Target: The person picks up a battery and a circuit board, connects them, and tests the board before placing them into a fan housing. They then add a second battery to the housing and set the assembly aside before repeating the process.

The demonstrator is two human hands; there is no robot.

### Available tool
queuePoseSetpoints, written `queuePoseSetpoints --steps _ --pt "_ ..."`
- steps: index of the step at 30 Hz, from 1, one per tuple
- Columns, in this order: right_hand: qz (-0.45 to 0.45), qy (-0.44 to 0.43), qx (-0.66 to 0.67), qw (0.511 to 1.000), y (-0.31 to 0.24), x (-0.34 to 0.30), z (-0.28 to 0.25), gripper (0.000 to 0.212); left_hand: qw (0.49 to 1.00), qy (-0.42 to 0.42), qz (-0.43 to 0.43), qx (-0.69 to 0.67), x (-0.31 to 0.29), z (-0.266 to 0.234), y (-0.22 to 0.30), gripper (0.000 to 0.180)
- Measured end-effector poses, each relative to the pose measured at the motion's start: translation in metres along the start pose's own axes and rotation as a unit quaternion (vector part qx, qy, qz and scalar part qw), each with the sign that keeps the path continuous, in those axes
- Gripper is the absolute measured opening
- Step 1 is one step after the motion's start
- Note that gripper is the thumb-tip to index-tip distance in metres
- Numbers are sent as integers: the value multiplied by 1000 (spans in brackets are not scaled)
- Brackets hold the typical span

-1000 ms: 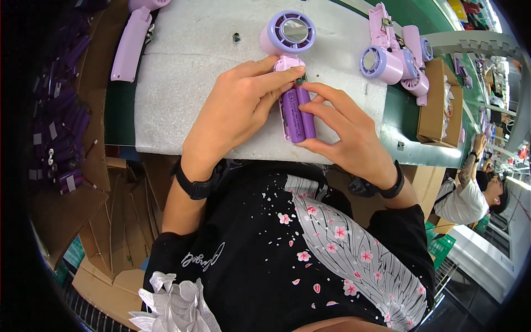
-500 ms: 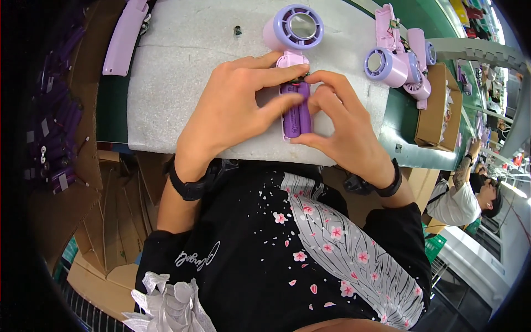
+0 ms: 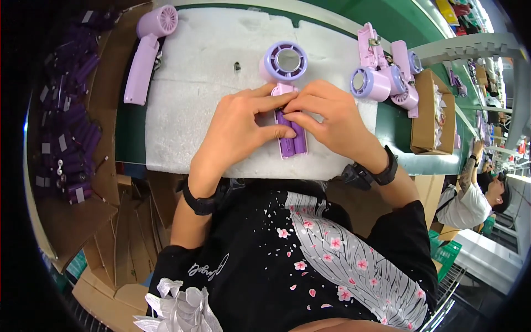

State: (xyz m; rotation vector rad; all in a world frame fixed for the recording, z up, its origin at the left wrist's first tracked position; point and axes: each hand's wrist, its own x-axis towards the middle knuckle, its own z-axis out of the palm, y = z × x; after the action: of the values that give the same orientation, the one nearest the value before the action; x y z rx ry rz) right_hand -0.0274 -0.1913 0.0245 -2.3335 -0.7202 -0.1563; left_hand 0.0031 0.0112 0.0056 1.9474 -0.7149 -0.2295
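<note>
A lilac handheld fan [image 3: 284, 88] lies on the white foam sheet with its round head away from me. Its handle is uncovered, and two purple battery cells [image 3: 293, 145] lie side by side inside. My left hand [image 3: 235, 124] holds the handle from the left, index finger across its upper end and thumb pressed on the cells. My right hand [image 3: 334, 119] is closed in a pinch at the cells' upper end, beside the left fingertips. The fingers hide whatever small part is pinched there.
A white foam sheet [image 3: 188, 127] covers the green bench. Another lilac fan [image 3: 142, 69] lies at its left edge, and several fan parts [image 3: 376, 83] at the right, by a cardboard box [image 3: 423, 119]. A carton of purple battery packs [image 3: 72, 127] stands left. A co-worker [image 3: 467, 202] is far right.
My right hand has gone from spanning the cells, thumb at their lower end, to a pinch at their upper end. My left hand stays on the handle. The whole view has shifted.
</note>
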Motion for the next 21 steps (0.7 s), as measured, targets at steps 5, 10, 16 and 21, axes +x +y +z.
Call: queuePoseSetpoints --steps 5,10,16,21 --pt "-14 -30 -26 999 -1 -2 -7 17 999 -19 -36 9 2 2 4 56" --pt "-32 -44 -6 998 -5 -15 -5 27 999 -3 19 31 -1 7 -5 61" --pt "-31 -83 -107 990 -27 -29 1 56 999 7 25 18 -3 12 -8 61" --pt "-2 -94 -110 990 -22 -21 2 64 995 89 21 -27 -8 18 -8 56"
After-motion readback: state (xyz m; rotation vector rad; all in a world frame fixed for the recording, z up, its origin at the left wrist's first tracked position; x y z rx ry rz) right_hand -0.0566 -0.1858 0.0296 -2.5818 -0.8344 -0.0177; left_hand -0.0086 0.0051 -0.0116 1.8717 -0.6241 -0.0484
